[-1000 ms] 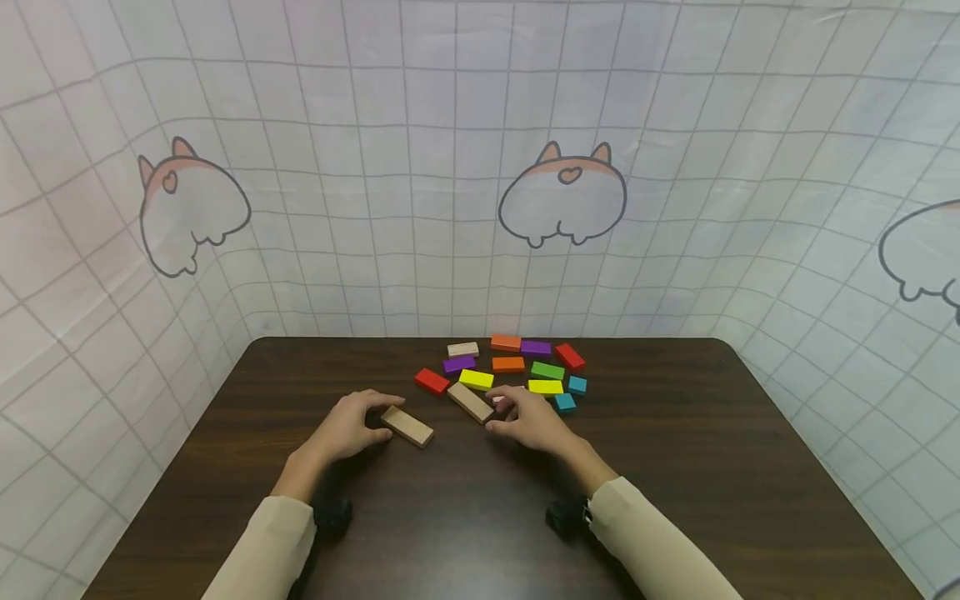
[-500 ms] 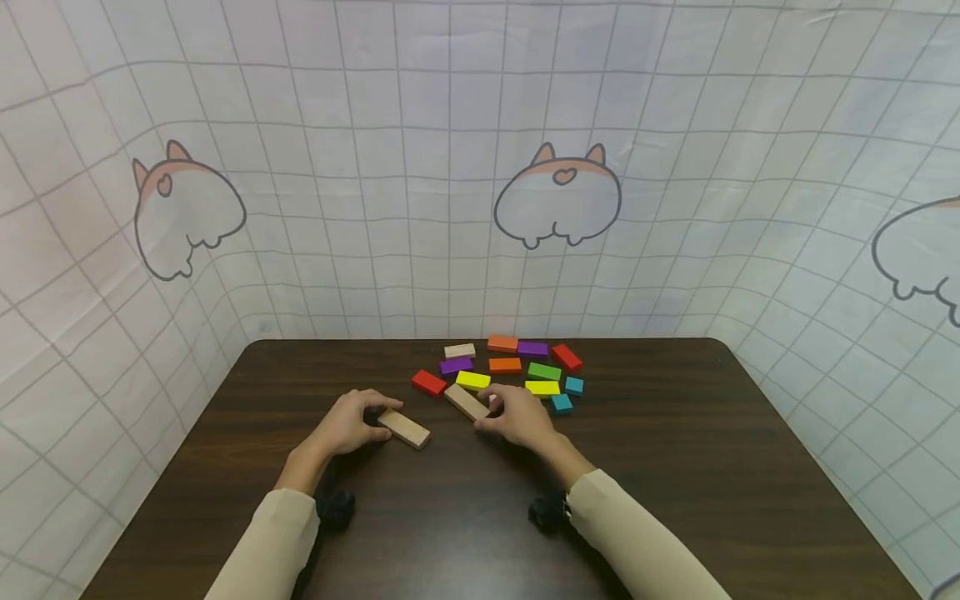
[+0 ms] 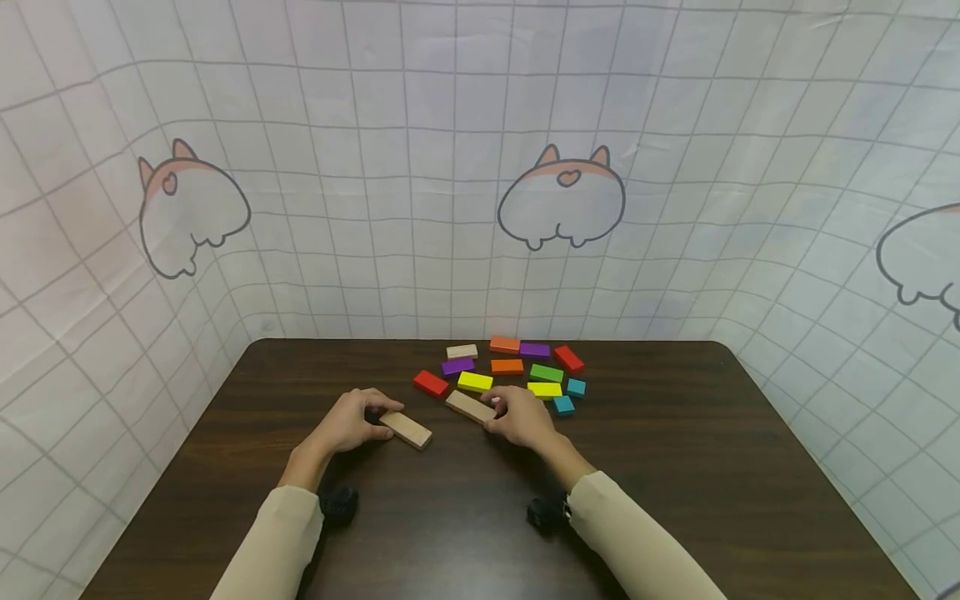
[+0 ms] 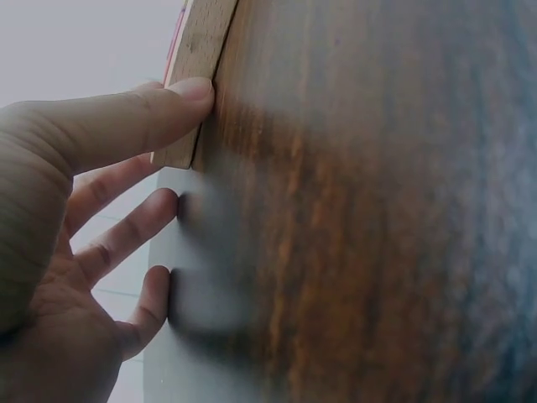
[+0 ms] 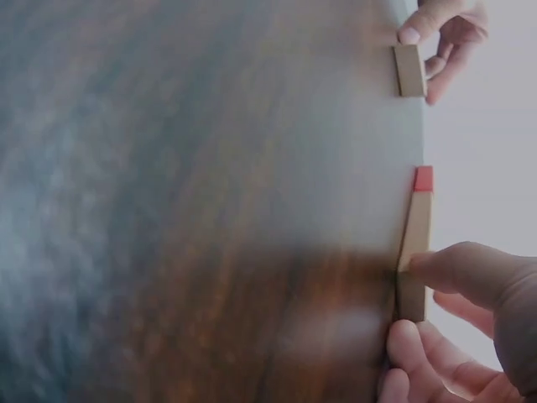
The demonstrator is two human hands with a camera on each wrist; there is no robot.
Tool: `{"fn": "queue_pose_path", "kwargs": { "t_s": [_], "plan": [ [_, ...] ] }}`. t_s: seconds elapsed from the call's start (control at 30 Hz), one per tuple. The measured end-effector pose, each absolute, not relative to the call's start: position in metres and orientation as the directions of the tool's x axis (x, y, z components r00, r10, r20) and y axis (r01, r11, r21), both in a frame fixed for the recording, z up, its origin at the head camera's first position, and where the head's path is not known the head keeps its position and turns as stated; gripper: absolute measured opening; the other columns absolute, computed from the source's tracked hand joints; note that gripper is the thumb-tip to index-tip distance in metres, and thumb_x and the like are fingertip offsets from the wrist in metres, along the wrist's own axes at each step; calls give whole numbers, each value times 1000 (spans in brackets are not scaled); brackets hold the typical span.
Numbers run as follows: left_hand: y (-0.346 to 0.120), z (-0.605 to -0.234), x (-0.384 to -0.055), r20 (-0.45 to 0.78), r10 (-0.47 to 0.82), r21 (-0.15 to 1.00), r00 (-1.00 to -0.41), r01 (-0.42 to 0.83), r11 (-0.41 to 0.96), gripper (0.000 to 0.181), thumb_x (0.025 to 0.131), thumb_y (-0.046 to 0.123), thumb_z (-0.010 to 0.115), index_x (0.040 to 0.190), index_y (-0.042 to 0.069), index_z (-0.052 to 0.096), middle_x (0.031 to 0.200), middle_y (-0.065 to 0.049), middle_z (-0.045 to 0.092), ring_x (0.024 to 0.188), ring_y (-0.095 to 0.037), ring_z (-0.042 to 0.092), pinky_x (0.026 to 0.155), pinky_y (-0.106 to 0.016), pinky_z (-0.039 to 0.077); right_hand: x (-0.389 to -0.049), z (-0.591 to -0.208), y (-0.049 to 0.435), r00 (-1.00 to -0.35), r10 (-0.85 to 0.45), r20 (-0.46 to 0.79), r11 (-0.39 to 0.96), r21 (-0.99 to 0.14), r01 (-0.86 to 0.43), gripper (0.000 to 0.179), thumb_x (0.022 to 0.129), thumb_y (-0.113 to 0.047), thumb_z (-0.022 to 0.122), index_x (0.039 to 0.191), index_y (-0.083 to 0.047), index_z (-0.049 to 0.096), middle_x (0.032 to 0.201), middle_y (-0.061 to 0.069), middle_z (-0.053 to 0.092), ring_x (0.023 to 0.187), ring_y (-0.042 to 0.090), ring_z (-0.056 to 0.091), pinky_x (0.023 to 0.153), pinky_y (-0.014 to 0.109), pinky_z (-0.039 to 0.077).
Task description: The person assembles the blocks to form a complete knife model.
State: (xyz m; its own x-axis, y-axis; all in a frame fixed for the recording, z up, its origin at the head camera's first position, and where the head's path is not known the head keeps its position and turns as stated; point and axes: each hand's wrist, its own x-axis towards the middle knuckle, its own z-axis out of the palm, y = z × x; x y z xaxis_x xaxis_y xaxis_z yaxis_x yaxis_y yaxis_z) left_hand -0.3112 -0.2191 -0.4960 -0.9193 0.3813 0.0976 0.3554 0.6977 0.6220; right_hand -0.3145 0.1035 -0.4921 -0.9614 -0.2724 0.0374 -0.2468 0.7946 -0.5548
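Note:
Two plain wooden blocks lie flat on the dark table, slanted and apart from each other. My left hand (image 3: 347, 427) pinches the far-left end of the nearer wooden block (image 3: 407, 430). In the left wrist view its thumb presses the long side of that block (image 4: 200, 50), while the lower fingers are spread and off it. My right hand (image 3: 525, 415) grips the right end of the other wooden block (image 3: 468, 407), thumb on its near side in the right wrist view and fingers around its end. A small pink piece peeks out between the right fingers in the head view.
Coloured blocks lie scattered beyond my hands: red (image 3: 431, 383), yellow (image 3: 476, 382), purple (image 3: 458, 367), orange (image 3: 507, 367), green (image 3: 546, 373) and blue (image 3: 563, 406) ones among them. A pale block (image 3: 462, 352) lies near the back edge. A white grid-patterned curtain (image 3: 375, 208) surrounds the table.
My right hand has moved slightly left and taken hold of the right-hand wooden block. That block has turned a little, its left end swinging toward me. My left hand stays in place.

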Motion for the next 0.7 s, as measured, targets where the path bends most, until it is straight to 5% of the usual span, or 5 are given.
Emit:
{"fn": "queue_pose_path", "kwargs": {
  "t_s": [0.37,0.7],
  "plan": [
    [-220,-497,-312,89,372,632,-924,342,696,38,81,10,87,118,13,79,117,-7,73,100,-22,61,90,-46,52,-315,-489,115,-939,-341,-36,769,-585,-257,42,83,-9,81,123,-21,75,90,2,63,75,18,52,64,30,42],
    [-218,-498,-309,85,355,650,-931,322,688,36,82,11,86,117,16,79,111,-3,72,102,-22,61,92,-45,51,-315,-490,122,-935,-344,-83,741,-636,-216,42,81,-4,79,119,-23,78,96,4,63,80,21,54,67,32,44]
  ]
}}
